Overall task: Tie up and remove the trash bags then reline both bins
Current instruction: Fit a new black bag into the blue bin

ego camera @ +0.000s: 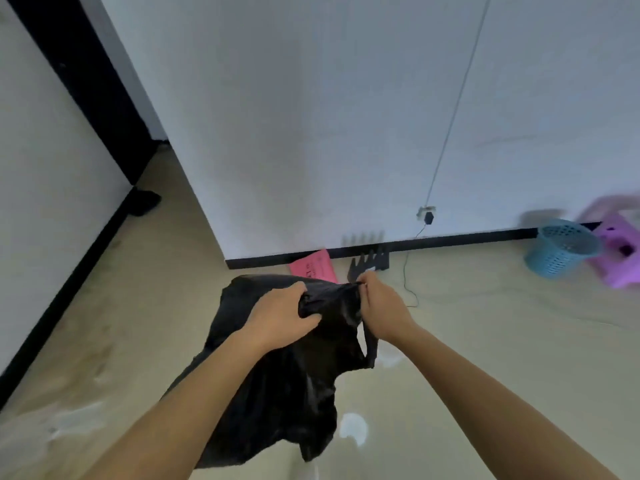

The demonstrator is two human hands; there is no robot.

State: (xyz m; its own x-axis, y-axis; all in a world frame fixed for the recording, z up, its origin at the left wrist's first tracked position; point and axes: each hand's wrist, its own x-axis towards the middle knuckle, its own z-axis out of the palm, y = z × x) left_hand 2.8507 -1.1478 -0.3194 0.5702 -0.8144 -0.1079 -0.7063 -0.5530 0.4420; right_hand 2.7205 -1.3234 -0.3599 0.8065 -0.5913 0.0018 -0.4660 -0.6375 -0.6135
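Observation:
A black trash bag [284, 386] hangs in front of me above the floor, held up by its top edge. My left hand [282, 317] grips a bunched part of that edge. My right hand [379, 306] pinches the edge a little to the right, and a bag handle loop dangles below it. A blue perforated bin [562, 247] lies tilted against the wall base at the far right, with no bag visible in it. More black bags [370, 263] lie flat on the floor by the wall, just beyond my right hand.
A pink packet [313, 268] lies on the floor by the skirting, behind the bag. A purple plastic stool [620, 249] stands right of the blue bin. A thin cable [408, 271] runs from a wall socket down across the floor. A dark doorway opens at the far left.

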